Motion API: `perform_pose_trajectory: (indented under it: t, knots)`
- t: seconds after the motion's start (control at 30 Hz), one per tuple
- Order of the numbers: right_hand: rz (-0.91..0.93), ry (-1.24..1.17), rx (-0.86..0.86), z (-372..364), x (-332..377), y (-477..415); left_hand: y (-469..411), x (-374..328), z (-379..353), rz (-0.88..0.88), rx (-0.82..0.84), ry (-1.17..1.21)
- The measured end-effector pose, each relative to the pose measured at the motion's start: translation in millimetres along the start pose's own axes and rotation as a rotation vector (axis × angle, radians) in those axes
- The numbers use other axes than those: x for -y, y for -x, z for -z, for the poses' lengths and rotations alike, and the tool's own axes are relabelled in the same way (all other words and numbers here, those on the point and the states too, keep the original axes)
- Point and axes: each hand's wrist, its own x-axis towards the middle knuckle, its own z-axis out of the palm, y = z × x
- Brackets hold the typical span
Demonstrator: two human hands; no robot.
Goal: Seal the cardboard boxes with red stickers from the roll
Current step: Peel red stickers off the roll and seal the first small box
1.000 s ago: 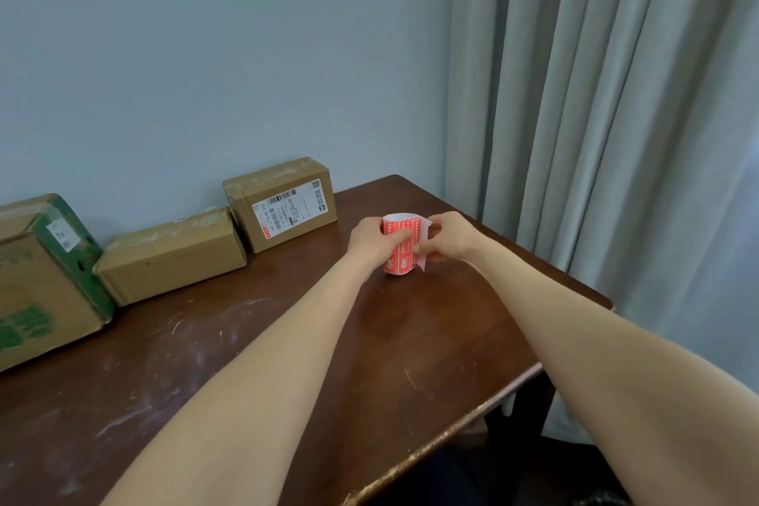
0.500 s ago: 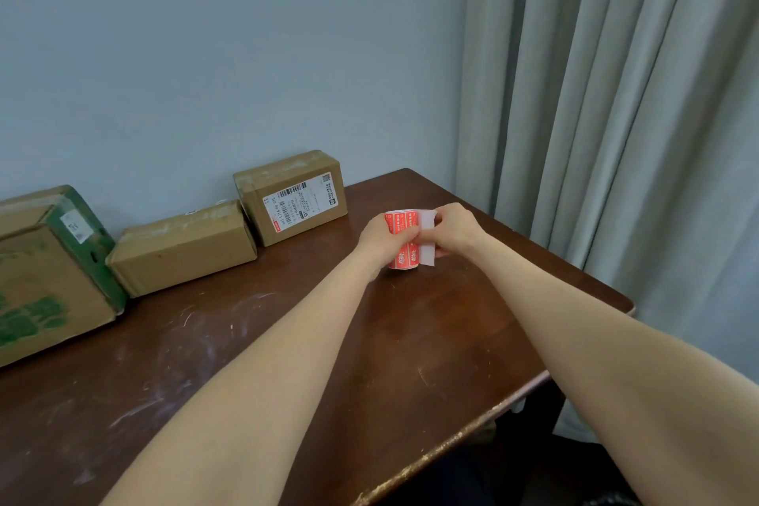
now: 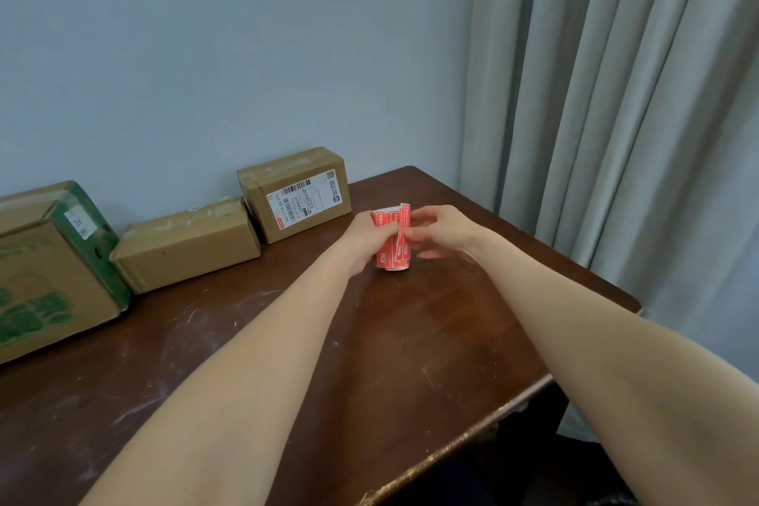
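Head view, arms outstretched, left hand [image 3: 362, 243] grip round upright sticker roll [image 3: 386, 258], right hand [image 3: 445, 229] pinching its peeled strip [image 3: 404, 227]

the sticker roll [image 3: 390, 246] is red with white print. the table [image 3: 410, 341] is dark brown; one box [image 3: 53, 279] is tan with green print.

**Room corner: wall, curtain, table**

1 plain pale blue-grey wall [image 3: 205, 53] behind, unmarked. 1 grey pleated curtain [image 3: 636, 94] hangs closed at right, reaching below table level. 1 dark brown wooden table [image 3: 410, 341] against the wall; top scuffed white and scratched, near edge chipped. Lighting soft, even.
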Motion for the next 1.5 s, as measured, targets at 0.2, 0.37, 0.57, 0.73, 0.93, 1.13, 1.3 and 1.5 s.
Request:
perform_pose_trajectory:
  t: [0.2,0.37,0.57,0.73,0.93,1.13,1.3,1.5]
  knots:
    - [-0.028,-0.141,0.142,1,-5,-4,4,-7,-3,-0.025,0.108,0.082]
    - [0.066,-0.106,0.002,6,-6,-3,1,-7,-9,-0.066,0.097,0.047]
    - [0.108,0.305,-0.151,0,-12,-11,2,0,-8,-0.15,0.053,-0.122]
    - [0.091,0.378,-0.178,-5,-17,-13,8,2,-4,-0.088,0.031,-0.044]
    - [0.034,0.501,-0.272,-2,-23,-14,18,4,-13,-0.083,0.113,0.092]
    - [0.054,0.412,-0.248,17,-26,0,11,4,-40,-0.183,-0.041,-0.077]
    - [0.167,0.301,-0.198,31,-16,17,13,-5,-49,-0.211,-0.003,-0.143]
    - [0.227,0.596,-0.186,34,-3,22,18,-9,-46,-0.21,-0.026,-0.198]
